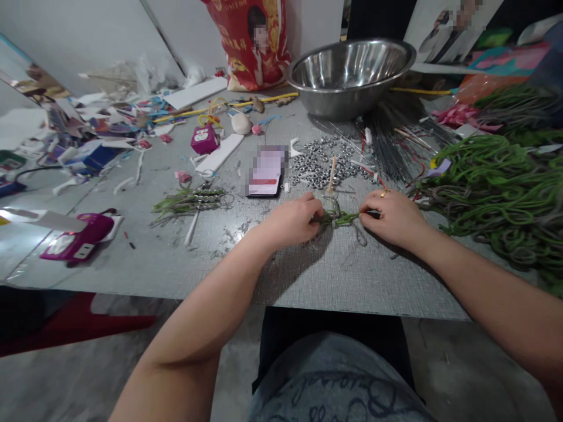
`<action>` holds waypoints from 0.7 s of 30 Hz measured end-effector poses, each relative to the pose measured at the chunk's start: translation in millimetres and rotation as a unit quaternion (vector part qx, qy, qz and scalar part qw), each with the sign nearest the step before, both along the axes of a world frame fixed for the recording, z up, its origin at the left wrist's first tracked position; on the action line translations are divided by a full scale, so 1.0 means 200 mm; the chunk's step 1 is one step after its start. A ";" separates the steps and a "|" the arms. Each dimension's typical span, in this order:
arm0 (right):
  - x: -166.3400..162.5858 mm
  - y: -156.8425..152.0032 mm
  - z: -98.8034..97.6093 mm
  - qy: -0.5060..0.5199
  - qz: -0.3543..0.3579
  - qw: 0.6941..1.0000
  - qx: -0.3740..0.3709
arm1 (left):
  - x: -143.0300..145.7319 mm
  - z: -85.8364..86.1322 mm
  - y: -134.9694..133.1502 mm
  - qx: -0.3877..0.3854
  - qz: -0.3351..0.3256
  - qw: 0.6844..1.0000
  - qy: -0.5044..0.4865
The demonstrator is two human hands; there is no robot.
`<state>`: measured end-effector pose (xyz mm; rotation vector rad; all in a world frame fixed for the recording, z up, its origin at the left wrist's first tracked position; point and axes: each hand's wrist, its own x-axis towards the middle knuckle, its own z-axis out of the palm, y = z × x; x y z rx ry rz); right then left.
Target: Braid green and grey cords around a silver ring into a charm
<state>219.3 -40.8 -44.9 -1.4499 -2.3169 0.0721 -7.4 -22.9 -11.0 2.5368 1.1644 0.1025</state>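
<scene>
Both hands rest on the grey table (308, 275) and pinch the two ends of a short bundle of green cord with metal rings (341, 218). My left hand (292, 221) is closed on its left end. My right hand (391, 217), with a gold ring on one finger, is closed on its right end. Just beyond the hands lies a heap of small metal nuts (316, 164) with a wooden stick (332, 173) standing in it. A finished green bundle with rings (189, 201) lies to the left.
A big pile of green cords (497, 193) fills the right side. A steel bowl (347, 73) stands at the back, thin wires (396, 146) in front of it. A phone (266, 171) lies mid-table. A magenta tape holder (74, 243) sits at the left edge, clutter behind it.
</scene>
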 end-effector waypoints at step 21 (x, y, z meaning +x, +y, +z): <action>-0.02 -0.04 0.05 -0.137 -0.001 0.986 0.093 | -0.03 0.06 -0.02 0.050 0.022 0.982 0.179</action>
